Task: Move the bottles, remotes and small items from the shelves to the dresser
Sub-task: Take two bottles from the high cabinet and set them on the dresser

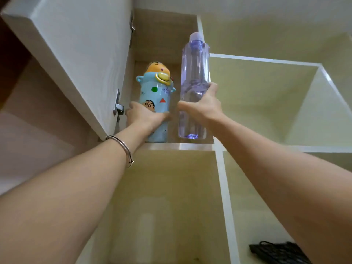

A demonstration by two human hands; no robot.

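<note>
Two bottles stand upright in a high cabinet compartment above me. On the left is a light blue cartoon bottle with an orange character lid. My left hand wraps around its lower half. To its right is a tall clear purple bottle with a pale cap. My right hand grips its middle, thumb on the left side and fingers around the right. Both bottle bases look level with the shelf board; I cannot tell whether they still touch it.
An open white cabinet door hangs at the left, its metal hinge close to my left hand. Open yellow-green cubbies lie to the right and below. A black corded object lies in the lower right cubby. A bracelet circles my left wrist.
</note>
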